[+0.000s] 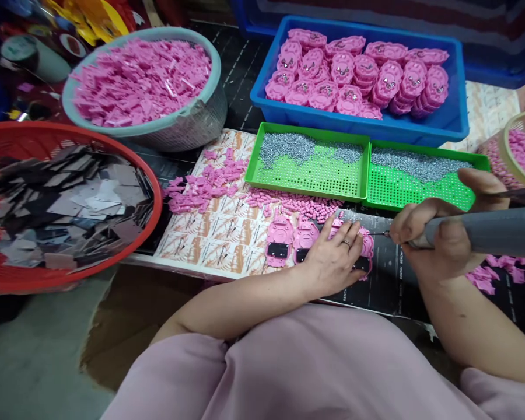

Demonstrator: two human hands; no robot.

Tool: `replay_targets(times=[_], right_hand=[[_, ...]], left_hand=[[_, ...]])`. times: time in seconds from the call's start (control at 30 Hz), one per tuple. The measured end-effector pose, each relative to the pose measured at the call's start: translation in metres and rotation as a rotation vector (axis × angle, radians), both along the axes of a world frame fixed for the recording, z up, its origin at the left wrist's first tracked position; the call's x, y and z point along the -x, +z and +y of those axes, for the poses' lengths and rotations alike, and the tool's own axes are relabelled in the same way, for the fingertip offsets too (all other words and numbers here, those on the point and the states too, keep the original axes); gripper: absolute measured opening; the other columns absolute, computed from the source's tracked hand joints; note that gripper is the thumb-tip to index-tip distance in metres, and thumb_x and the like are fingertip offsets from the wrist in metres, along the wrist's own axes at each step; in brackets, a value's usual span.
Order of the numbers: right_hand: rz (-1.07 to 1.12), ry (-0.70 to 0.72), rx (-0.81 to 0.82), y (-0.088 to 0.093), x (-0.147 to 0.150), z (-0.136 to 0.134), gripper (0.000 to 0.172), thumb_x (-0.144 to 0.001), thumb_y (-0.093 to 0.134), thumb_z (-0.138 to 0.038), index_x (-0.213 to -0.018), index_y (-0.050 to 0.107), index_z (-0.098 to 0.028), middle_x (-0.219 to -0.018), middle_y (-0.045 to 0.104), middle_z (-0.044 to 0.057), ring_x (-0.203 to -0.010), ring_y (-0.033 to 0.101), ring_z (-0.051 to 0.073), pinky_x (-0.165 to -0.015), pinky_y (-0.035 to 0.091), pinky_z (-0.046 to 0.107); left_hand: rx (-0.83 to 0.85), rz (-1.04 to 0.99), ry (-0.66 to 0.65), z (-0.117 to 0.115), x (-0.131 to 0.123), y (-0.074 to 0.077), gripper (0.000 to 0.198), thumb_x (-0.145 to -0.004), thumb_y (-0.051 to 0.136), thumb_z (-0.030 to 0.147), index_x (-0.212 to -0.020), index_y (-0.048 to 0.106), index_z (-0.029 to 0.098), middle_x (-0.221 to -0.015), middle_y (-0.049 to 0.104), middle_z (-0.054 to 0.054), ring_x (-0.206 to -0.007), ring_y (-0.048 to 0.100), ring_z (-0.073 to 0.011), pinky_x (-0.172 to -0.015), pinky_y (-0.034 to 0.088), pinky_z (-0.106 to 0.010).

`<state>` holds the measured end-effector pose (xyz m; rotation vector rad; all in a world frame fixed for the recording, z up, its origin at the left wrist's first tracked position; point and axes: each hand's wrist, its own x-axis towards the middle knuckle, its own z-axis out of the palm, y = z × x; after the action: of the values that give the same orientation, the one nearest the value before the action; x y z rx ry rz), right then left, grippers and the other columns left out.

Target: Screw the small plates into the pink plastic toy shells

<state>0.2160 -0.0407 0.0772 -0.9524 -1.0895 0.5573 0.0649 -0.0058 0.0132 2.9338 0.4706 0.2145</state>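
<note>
My left hand (335,254) lies flat with its fingers spread over a row of pink plastic housings with black plates, pressing on the ones at the right end. It wears a ring. Left of it, one pink housing (280,242) lies uncovered with its black plate showing. My right hand (437,239) is wrapped round a grey electric screwdriver (503,228), held nearly level. The thin bit (381,233) points left at the edge of the rightmost pink housing (367,245); whether it sits on a screw is too small to tell.
Two green trays (367,175) of small screws stand behind the hands, before a blue bin (359,125) of stacked pink housings. To the left are a grey-blue basket (221,76) of pink parts and a red basket (155,216) of flat plates. Loose pink pieces (494,274) lie at right.
</note>
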Motion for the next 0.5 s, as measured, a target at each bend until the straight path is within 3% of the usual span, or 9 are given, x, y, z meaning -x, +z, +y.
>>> replay_targets(times=[0.27, 0.4, 0.5], right_hand=[[-0.028, 0.096, -0.075, -0.012, -0.002, 0.008, 0.025, -0.083, 0.066, -0.028, -0.107, 0.06, -0.03, -0.054, 0.052, -0.007, -0.038, 0.045, 0.011, -0.038, 0.039, 0.026], [-0.076, 0.122, -0.075, -0.018, 0.003, 0.008, 0.032, -0.084, 0.065, -0.027, -0.114, 0.056, -0.031, -0.056, 0.052, -0.007, -0.041, 0.047, 0.012, -0.041, 0.041, 0.027], [-0.132, 0.064, 0.021, -0.011, -0.007, -0.001, 0.029, -0.084, 0.061, -0.041, -0.111, 0.053, -0.033, -0.054, 0.048, -0.007, -0.041, 0.046, 0.013, -0.041, 0.041, 0.029]], left_hand=[[-0.025, 0.008, -0.008, -0.001, -0.002, 0.004, 0.066, -0.089, 0.052, 0.053, -0.131, 0.049, 0.001, -0.143, 0.045, -0.022, -0.136, 0.039, -0.0316, -0.117, 0.015, -0.057], [-0.053, 0.027, -0.023, 0.0, -0.003, 0.005, 0.069, -0.089, 0.054, 0.053, -0.132, 0.049, 0.0, -0.143, 0.045, -0.023, -0.137, 0.037, -0.0318, -0.118, 0.016, -0.055], [-0.065, 0.06, -0.008, -0.001, -0.004, 0.003, 0.07, -0.09, 0.051, 0.055, -0.133, 0.048, 0.001, -0.145, 0.044, -0.022, -0.139, 0.035, -0.0312, -0.118, 0.015, -0.054]])
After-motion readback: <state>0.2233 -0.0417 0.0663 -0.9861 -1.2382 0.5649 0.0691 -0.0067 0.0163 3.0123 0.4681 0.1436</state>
